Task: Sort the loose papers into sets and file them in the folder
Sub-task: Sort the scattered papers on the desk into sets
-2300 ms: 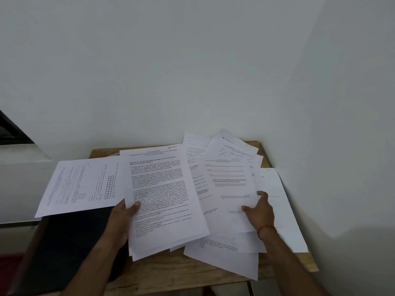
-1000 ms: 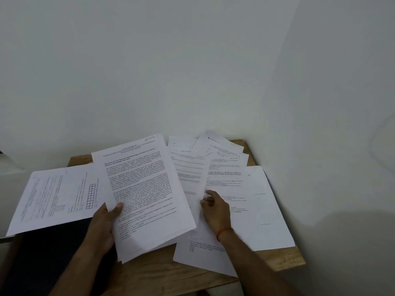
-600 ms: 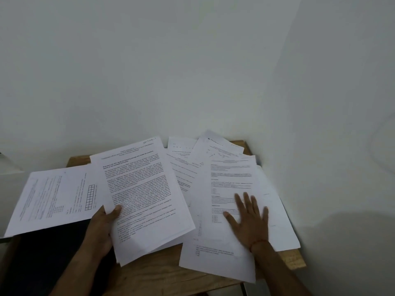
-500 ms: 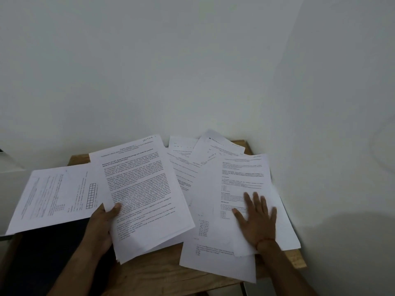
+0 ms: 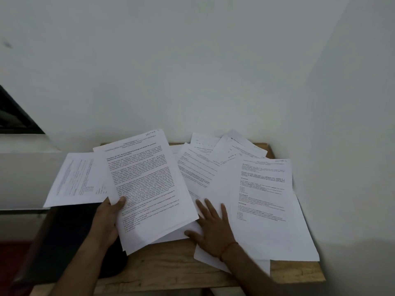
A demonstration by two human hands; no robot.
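A person sorts printed papers at a small wooden table point(image 5: 171, 270) set in the corner of a white wall point(image 5: 192, 71). The top page of the sheaf point(image 5: 147, 189) carries a handwritten "SECTION 1" in its upper right corner and, in bold print, a line beginning "Directions (Q1-Q7): Read the following passage" — the finer text below is too small to read. Another page point(image 5: 265, 189), to the right, is also marked "SECTION" by hand; its number cannot be made out. The left hand point(image 5: 109, 218) grips the sheaf at its lower left edge, thumb curled over the top page, fingers hidden beneath. The right hand point(image 5: 213, 227) lies flat — fingers straight and spread — on the loose papers point(image 5: 198, 167) fanned across the tabletop; a red thread point(image 5: 227, 248) circles its wrist. The dark folder point(image 5: 70, 238) lies at the table's left end, under the left forearm, with a sideways sheet point(image 5: 79, 180) overlapping its far edge.
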